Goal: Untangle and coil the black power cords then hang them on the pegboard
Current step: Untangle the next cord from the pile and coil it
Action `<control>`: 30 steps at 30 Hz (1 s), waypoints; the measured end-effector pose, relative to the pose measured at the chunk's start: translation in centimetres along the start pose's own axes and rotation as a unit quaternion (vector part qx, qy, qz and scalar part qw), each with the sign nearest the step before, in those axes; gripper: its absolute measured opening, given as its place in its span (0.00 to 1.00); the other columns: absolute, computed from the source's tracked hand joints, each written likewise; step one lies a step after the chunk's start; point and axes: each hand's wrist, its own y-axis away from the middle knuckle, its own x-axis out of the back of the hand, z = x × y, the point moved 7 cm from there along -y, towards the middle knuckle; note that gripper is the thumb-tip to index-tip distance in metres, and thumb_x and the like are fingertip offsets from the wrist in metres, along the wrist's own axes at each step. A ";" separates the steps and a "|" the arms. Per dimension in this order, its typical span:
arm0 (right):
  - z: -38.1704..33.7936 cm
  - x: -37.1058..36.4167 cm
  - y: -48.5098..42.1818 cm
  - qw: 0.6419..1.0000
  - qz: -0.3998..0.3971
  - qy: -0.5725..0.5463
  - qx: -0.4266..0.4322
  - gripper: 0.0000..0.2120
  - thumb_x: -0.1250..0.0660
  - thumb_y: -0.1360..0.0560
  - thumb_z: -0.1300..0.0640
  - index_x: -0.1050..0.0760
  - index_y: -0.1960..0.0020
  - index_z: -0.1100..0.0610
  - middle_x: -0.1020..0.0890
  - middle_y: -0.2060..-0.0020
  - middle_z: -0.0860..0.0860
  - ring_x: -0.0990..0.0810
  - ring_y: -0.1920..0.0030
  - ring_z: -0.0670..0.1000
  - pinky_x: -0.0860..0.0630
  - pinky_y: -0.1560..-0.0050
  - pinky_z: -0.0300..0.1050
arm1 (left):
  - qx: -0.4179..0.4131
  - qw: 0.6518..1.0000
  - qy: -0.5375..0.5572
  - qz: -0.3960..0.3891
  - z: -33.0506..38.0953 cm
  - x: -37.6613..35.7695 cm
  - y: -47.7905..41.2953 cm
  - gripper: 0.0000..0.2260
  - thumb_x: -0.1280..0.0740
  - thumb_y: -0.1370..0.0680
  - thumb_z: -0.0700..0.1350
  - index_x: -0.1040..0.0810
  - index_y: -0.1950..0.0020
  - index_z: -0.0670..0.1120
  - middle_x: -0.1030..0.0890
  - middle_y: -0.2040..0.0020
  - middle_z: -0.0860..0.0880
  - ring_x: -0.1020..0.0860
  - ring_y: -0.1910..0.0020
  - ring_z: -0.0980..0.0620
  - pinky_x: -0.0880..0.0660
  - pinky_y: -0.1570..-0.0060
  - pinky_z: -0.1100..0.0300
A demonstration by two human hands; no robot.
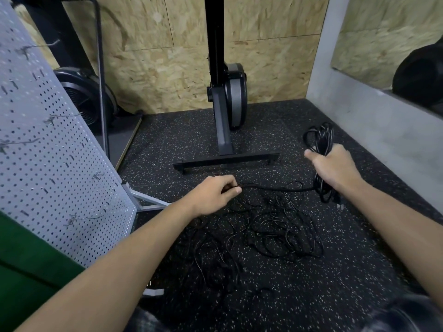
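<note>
Hanging right of centre, a glossy black oval coil [320,138] was gripped by the right hand [335,169], fingers curled; its taut tail [271,187] was pinched by the left hand [213,195]. Thin tangled cords [266,232] were strewn at centre on speckled rubber floor [335,271], beside a perforated grey pegboard [48,152] at left.

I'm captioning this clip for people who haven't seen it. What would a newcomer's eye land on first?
First, the two hands at centre: the right hand grips a coil of black cord, and the left hand pinches the strand running to it. Just below them a tangle of black cords sprawls on the speckled floor. The grey pegboard fills the left side.
</note>
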 end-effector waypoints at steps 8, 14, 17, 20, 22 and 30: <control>-1.2 -2.9 1.7 0.993 -0.100 0.064 0.024 0.17 0.30 0.20 0.46 0.19 0.40 0.58 0.18 0.51 0.54 0.23 0.56 0.51 0.29 0.49 0.49 | -0.134 0.986 0.029 0.096 3.8 1.5 0.2 0.07 0.32 0.15 0.48 0.17 0.47 0.47 0.18 0.56 0.54 0.23 0.57 0.59 0.31 0.57 0.69; -2.1 -5.1 3.2 0.983 -0.171 0.058 0.010 0.26 0.35 0.26 0.26 0.20 0.45 0.48 0.18 0.50 0.48 0.20 0.48 0.51 0.28 0.48 0.49 | -0.145 0.975 0.021 0.169 5.8 2.1 -0.1 0.08 0.31 0.17 0.48 0.14 0.42 0.48 0.16 0.51 0.51 0.20 0.52 0.55 0.25 0.49 0.61; -3.0 -6.1 4.0 0.975 -0.218 0.025 0.027 0.37 0.42 0.35 0.14 0.19 0.49 0.45 0.16 0.54 0.45 0.18 0.50 0.50 0.25 0.42 0.52 | -0.132 0.969 0.040 0.206 6.2 2.6 -0.2 0.09 0.29 0.17 0.48 0.13 0.40 0.48 0.13 0.49 0.51 0.17 0.51 0.55 0.22 0.46 0.56; -3.9 -7.5 5.1 0.955 -0.291 0.018 0.060 0.36 0.42 0.36 0.14 0.21 0.45 0.41 0.19 0.50 0.43 0.21 0.49 0.47 0.27 0.35 0.54 | -0.105 0.968 0.072 0.217 6.1 2.7 -0.4 0.06 0.27 0.19 0.47 0.19 0.44 0.48 0.14 0.53 0.52 0.17 0.54 0.56 0.20 0.51 0.55; -4.3 -8.4 5.9 0.933 -0.350 0.025 0.077 0.29 0.38 0.31 0.20 0.21 0.40 0.37 0.18 0.48 0.36 0.21 0.46 0.40 0.28 0.40 0.45 | -0.088 0.965 0.096 0.226 6.0 2.7 -0.3 0.09 0.26 0.20 0.49 0.24 0.50 0.48 0.16 0.60 0.51 0.18 0.60 0.54 0.20 0.57 0.52; -1.7 -10.7 6.0 0.888 -0.435 0.140 0.060 0.21 0.23 0.29 0.44 0.22 0.39 0.45 0.16 0.44 0.46 0.19 0.42 0.50 0.26 0.34 0.52 | -0.123 0.961 0.028 0.247 6.6 3.1 -0.1 0.16 0.20 0.27 0.55 0.22 0.57 0.47 0.22 0.58 0.53 0.25 0.59 0.56 0.29 0.59 0.66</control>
